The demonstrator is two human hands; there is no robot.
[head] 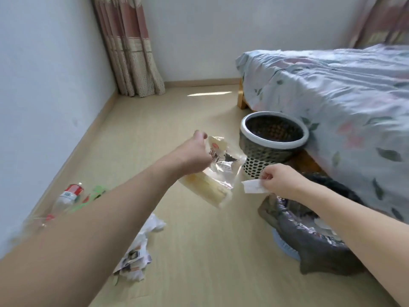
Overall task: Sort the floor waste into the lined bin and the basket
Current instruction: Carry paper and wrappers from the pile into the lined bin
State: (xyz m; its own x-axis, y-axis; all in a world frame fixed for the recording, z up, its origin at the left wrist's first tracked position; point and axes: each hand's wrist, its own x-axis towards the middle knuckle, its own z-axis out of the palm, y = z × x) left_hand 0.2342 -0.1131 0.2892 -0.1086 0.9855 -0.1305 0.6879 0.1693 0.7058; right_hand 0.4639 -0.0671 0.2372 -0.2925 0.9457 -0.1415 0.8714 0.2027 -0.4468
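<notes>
My left hand (194,151) grips a clear plastic food wrapper (219,171) in the air, just left of the perforated basket (274,138) with its white rim. My right hand (278,180) pinches a small white paper slip (252,187) above the bin with the dark liner (309,235), which stands by the bed. On the floor at the left lie a clear plastic bottle with a red label (68,196) and a green wrapper (95,193). Crumpled white paper and printed scraps (139,251) lie near the middle front.
A bed with a floral cover (343,103) fills the right side, its wooden leg (241,98) behind the basket. A white wall runs along the left, and a curtain (130,47) hangs in the far corner. Bare wood floor (177,111) stretches toward the far wall.
</notes>
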